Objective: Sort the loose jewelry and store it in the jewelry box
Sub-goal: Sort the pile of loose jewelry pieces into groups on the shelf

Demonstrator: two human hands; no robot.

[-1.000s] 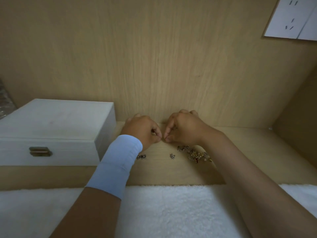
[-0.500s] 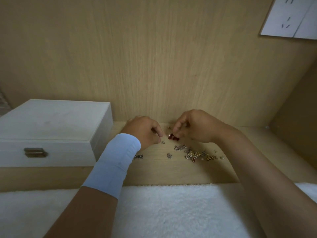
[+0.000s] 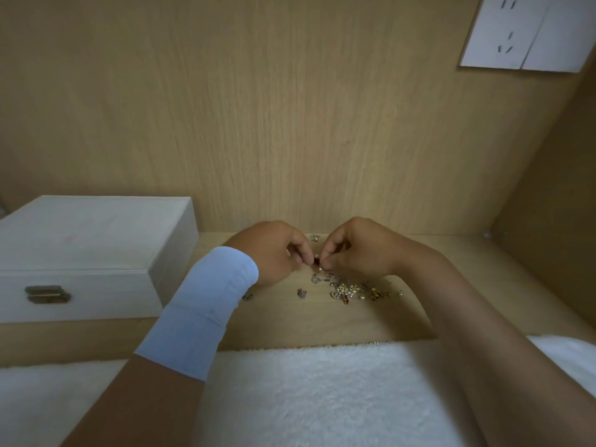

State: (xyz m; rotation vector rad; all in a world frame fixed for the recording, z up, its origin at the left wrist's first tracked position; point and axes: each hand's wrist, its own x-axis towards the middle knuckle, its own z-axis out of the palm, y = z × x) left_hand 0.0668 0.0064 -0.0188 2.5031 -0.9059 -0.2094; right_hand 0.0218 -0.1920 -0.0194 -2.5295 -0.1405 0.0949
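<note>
The jewelry box [image 3: 93, 253] is found shut at nine o'clock, its contents hidden. A red piece [image 3: 317, 261] is pinched between left hand [image 3: 274, 253] and right hand [image 3: 361, 253], with loose jewelry [image 3: 348, 290] scattered at five o'clock.

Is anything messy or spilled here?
Yes. Small jewelry pieces lie scattered loose on the wooden shelf, right of the closed jewelry box, some apart from the main heap. The left hand and right hand both pinch one dark red piece.
</note>
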